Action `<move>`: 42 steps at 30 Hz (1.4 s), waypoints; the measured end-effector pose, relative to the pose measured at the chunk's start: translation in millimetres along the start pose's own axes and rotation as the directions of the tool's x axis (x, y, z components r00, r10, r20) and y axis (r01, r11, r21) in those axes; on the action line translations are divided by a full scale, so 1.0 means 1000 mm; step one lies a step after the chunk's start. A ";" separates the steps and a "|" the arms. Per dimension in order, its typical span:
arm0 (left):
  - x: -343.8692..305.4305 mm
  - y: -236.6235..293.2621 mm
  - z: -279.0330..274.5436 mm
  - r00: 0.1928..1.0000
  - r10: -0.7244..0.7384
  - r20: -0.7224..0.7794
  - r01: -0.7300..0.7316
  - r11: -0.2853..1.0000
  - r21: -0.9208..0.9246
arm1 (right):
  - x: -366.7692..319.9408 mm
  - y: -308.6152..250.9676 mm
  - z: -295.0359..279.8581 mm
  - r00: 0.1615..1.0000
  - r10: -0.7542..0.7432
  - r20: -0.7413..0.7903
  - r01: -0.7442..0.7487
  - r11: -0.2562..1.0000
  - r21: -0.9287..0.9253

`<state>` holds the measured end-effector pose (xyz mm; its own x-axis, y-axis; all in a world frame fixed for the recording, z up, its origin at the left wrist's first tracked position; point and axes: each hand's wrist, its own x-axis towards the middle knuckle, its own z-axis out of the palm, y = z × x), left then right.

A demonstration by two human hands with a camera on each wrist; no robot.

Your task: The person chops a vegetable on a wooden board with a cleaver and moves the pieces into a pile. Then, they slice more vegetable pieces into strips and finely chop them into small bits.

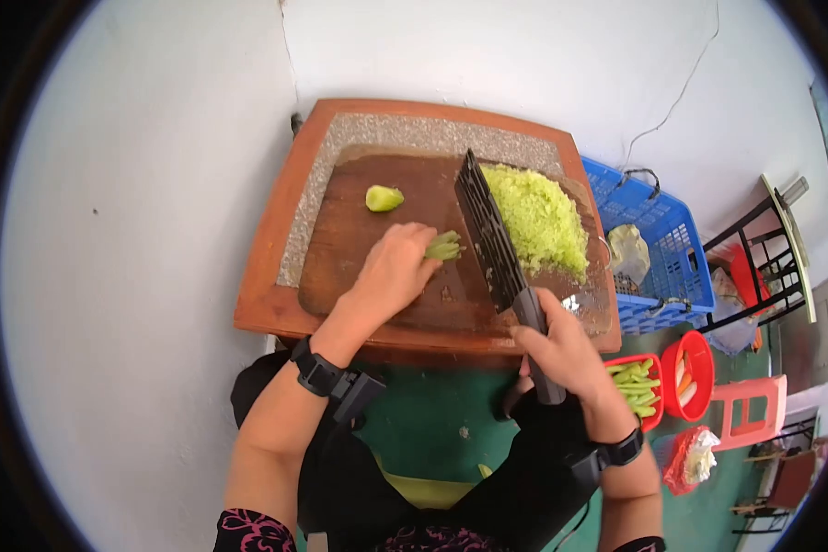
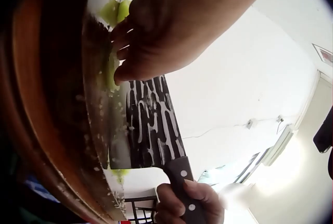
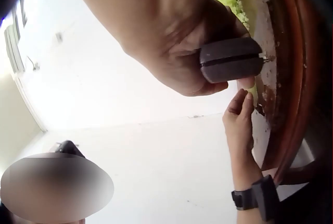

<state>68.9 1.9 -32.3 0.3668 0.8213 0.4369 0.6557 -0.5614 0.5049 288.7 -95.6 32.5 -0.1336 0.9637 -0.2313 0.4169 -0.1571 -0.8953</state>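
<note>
My left hand (image 1: 400,267) grips a small bundle of pale green strips (image 1: 444,246) on the dark wooden board (image 1: 359,267). Just right of the strips is a broad black cleaver (image 1: 489,225), whose handle my right hand (image 1: 561,345) holds, its blade tilted. A heap of finely chopped green vegetable (image 1: 538,219) lies on the board beyond the blade. One green chunk (image 1: 384,198) sits on the board above my left hand. In the left wrist view, the left hand (image 2: 161,31) has its fingers bent down onto green pieces; the cleaver (image 2: 153,122) is beside it.
The board is on a wood-edged table (image 1: 271,262) by a white wall. To the right stand a blue crate (image 1: 676,262) with a bag inside, a red basket of green vegetables (image 1: 653,421), a red bowl (image 1: 704,400) and a pink stool (image 1: 780,405).
</note>
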 end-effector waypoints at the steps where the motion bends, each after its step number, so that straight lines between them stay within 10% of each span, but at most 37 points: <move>1: -0.002 -0.002 0.001 0.999 0.023 -0.049 -0.023 1.000 -0.006 | 0.003 -0.001 -0.004 0.998 0.052 0.020 -0.052 0.998 -0.033; 4: -0.002 -0.004 -0.005 0.998 -0.057 0.024 0.058 0.997 -0.042 | 0.014 -0.024 -0.014 0.986 0.165 0.023 -0.149 0.938 -0.313; 11: -0.010 -0.012 0.006 0.993 0.058 -0.102 -0.067 0.994 -0.083 | 0.008 -0.020 0.017 0.982 -0.179 -0.061 0.101 0.770 -0.630; 18: -0.009 -0.009 0.008 0.999 0.015 -0.049 -0.018 0.998 -0.062 | 0.005 -0.039 0.020 0.982 -0.125 -0.144 0.053 0.904 -0.423; 28: -0.002 -0.009 0.015 0.998 0.032 -0.056 -0.032 0.999 0.013 | 0.008 -0.028 0.027 0.917 -0.363 -0.166 0.221 0.808 -0.547; 42: 0.001 -0.005 0.014 0.998 0.046 -0.045 -0.044 0.998 0.045 | 0.017 -0.029 0.026 0.955 -0.245 -0.167 0.111 0.817 -0.566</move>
<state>75.0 7.2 -45.1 0.3662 0.7891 0.4931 0.6677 -0.5919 0.4514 250.6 -80.3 44.4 -0.0794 0.9949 0.0627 0.8344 0.1007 -0.5419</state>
